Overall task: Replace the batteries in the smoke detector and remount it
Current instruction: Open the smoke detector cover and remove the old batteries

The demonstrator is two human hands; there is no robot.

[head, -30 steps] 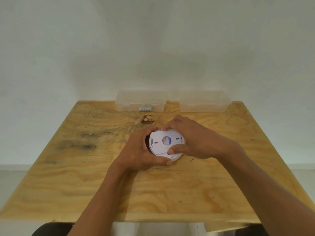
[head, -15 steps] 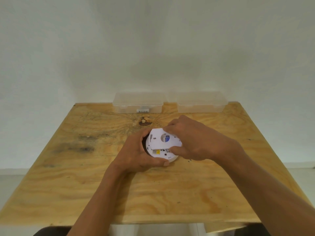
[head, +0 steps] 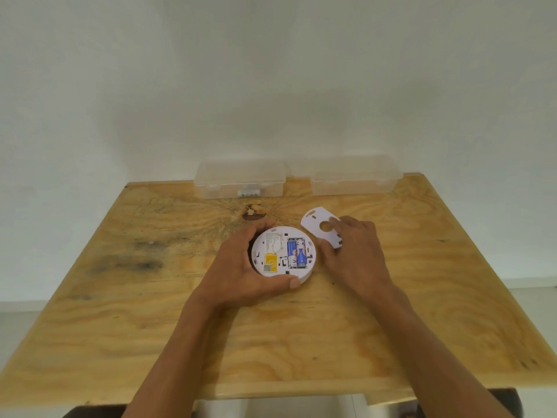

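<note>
The round white plastic smoke detector (head: pixel 283 251), gripped on the wooden table (head: pixel 120 297) by the left hand (head: pixel 241 267), now shows blue batteries (head: pixel 297 253), since the right hand (head: pixel 352 248) pinched off its white mounting plate (head: pixel 316 227).

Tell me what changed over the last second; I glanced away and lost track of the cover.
The right hand lifted the white mounting plate off the smoke detector and carried it right, and still pinches it. That exposed two blue batteries in their bay. The left hand kept its grip on the detector; both clear boxes stayed at the table's far edge.
</note>
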